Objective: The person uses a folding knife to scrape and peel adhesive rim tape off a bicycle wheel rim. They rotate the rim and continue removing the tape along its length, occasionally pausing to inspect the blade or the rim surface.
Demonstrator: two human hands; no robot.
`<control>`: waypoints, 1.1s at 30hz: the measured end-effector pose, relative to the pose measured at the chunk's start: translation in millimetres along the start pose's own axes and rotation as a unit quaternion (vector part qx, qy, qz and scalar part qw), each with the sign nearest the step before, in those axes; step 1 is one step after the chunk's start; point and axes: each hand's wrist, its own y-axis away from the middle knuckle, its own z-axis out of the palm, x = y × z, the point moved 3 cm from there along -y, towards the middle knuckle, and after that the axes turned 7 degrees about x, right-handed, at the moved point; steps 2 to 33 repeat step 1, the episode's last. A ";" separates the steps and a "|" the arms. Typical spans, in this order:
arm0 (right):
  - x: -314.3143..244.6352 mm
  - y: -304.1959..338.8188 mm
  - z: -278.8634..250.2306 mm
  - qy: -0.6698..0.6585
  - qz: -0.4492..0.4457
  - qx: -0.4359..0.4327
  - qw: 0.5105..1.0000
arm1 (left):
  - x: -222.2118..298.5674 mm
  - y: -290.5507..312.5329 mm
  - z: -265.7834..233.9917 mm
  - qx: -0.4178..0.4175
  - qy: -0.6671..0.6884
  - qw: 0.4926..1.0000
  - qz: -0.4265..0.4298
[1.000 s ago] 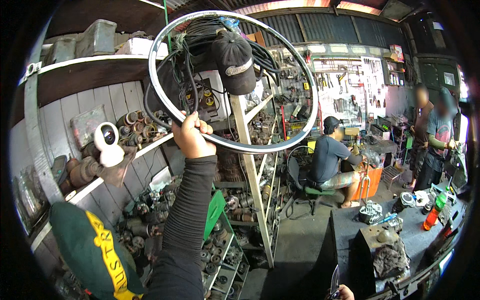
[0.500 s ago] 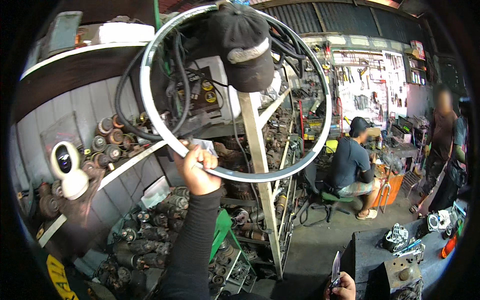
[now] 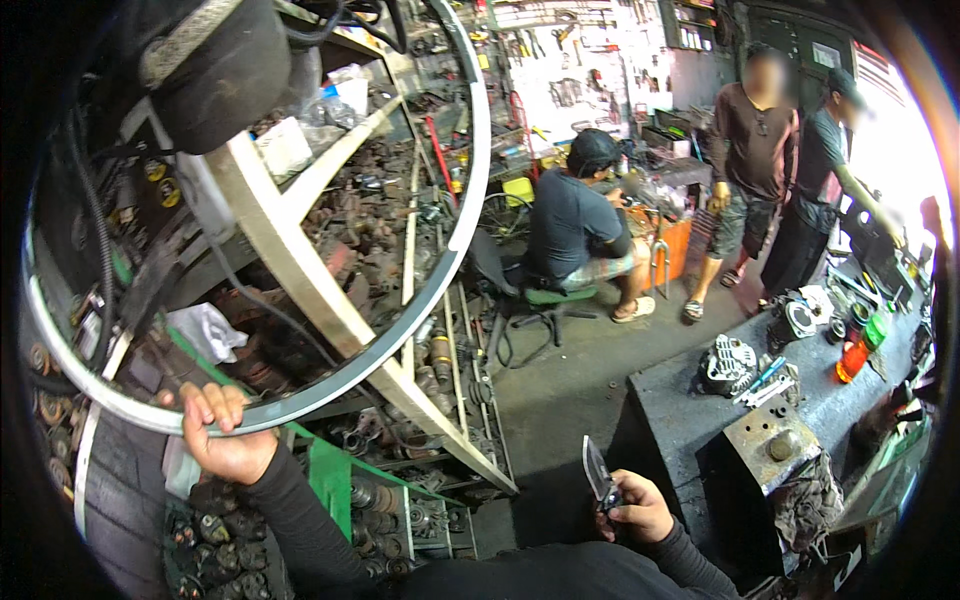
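Note:
My left hand (image 3: 235,445) is closed around the lower part of a large hoop (image 3: 340,380), a thin rim in white and grey. It stands raised at the left, with shelving visible through it. A dark cap (image 3: 225,85) with a pale strap hangs at the upper left, partly cut off by the picture's rim. Low in front of me, my right hand (image 3: 640,508) is closed on the handle of a knife (image 3: 596,468). Its dark blade points up, away from the hoop; the fingers hide most of the handle.
A dark workbench (image 3: 660,405) at the right bears metal housings (image 3: 728,362), wrenches and an orange-and-green bottle (image 3: 855,358). One person (image 3: 575,225) sits on a green stool; two others stand behind the bench. Shelves of greasy parts (image 3: 375,225) and a pale post (image 3: 330,300) are left.
My view has swung right and down, so the hoop and cap now appear further left. My left hand still grips the hoop. More of the right hand, knife and bench now shows.

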 end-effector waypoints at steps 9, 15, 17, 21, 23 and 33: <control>-2.7 -4.0 3.4 0.014 -0.004 -0.001 1.000 | -2.1 -1.3 -7.2 -0.018 0.013 1.000 -0.008; -2.7 -4.0 3.4 0.014 -0.004 -0.001 1.000 | -2.1 -1.3 -7.2 -0.018 0.013 1.000 -0.008; -2.7 -4.0 3.4 0.014 -0.004 -0.001 1.000 | -2.1 -1.3 -7.2 -0.018 0.013 1.000 -0.008; -2.7 -4.0 3.4 0.014 -0.004 -0.001 1.000 | -2.1 -1.3 -7.2 -0.018 0.013 1.000 -0.008; -2.7 -4.0 3.4 0.014 -0.004 -0.001 1.000 | -2.1 -1.3 -7.2 -0.018 0.013 1.000 -0.008; -2.7 -4.0 3.4 0.014 -0.004 -0.001 1.000 | -2.1 -1.3 -7.2 -0.018 0.013 1.000 -0.008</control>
